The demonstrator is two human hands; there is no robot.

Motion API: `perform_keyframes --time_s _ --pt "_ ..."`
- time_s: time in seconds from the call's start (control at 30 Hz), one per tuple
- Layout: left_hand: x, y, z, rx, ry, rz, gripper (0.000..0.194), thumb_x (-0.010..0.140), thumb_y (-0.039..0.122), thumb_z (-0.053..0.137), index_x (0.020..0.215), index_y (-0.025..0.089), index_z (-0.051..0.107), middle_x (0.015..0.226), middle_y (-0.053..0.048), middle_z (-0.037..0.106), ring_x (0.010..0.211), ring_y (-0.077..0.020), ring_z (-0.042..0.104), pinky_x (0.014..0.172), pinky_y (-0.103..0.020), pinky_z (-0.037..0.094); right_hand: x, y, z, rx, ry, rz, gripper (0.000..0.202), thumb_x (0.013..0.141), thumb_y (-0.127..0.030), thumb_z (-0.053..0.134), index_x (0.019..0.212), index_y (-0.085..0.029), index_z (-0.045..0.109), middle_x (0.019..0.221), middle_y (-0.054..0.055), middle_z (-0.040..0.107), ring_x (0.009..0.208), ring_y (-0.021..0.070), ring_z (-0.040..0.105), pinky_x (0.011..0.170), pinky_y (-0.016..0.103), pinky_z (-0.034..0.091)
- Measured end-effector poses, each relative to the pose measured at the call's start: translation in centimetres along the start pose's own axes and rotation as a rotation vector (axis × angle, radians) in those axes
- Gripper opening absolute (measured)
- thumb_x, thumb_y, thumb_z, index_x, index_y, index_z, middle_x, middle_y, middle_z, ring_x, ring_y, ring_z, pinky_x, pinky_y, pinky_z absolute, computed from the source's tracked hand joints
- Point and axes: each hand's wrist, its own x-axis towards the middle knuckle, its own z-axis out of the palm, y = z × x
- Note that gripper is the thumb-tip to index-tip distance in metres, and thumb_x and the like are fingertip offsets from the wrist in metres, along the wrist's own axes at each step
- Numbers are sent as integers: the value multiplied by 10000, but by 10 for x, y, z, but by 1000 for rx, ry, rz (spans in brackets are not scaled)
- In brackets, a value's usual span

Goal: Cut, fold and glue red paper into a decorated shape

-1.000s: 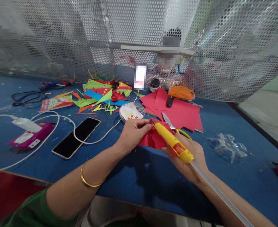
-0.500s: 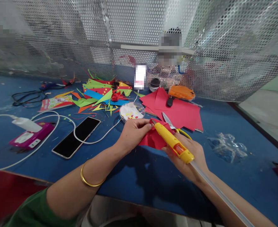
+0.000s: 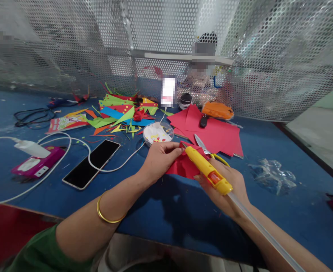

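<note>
My left hand [image 3: 162, 160] pinches the left edge of a folded piece of red paper [image 3: 185, 166] between thumb and fingers. In my right hand [image 3: 228, 185] is a yellow hot glue gun [image 3: 204, 168], with a long clear glue stick [image 3: 264, 230] sticking out of its back end. The gun's nozzle points at the paper's upper edge, close by my left thumb; whether it touches cannot be made out. Scissors [image 3: 202, 142] with yellow handles lie just beyond my right hand, their handles partly hidden by it.
Red paper sheets [image 3: 223, 138] lie behind the scissors, with an orange pouch [image 3: 217, 110] at their far edge. Colourful paper scraps [image 3: 118, 115] and a clear dish [image 3: 157, 133] sit further left. A phone [image 3: 91, 164] with a white cable lies left; crumpled clear plastic [image 3: 272, 175] lies right.
</note>
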Motion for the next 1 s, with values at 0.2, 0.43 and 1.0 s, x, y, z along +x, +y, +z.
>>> perform_keyframes --time_s 0.2,0.43,1.0 --pt "-1 1 1 -15 5 23 207 812 276 662 930 199 814 913 -44 787 779 -143 658 734 -262 521 1 -1 0 -12 5 -28 286 946 -358 503 704 -228 424 554 -45 479 453 97 476 463 222 329" --pt "-1 2 1 -5 19 40 176 802 261 662 869 194 810 880 -29 780 758 -132 641 730 -253 509 0 1 0 11 -5 -9 316 955 -409 507 705 -227 442 575 -34 499 472 106 492 471 231 349" --pt "-1 5 0 38 76 -62 170 794 303 689 827 180 802 781 -22 758 661 -126 602 642 -245 464 2 24 6 456 59 633 430 889 -631 546 776 -229 650 630 10 593 611 173 573 588 312 462"
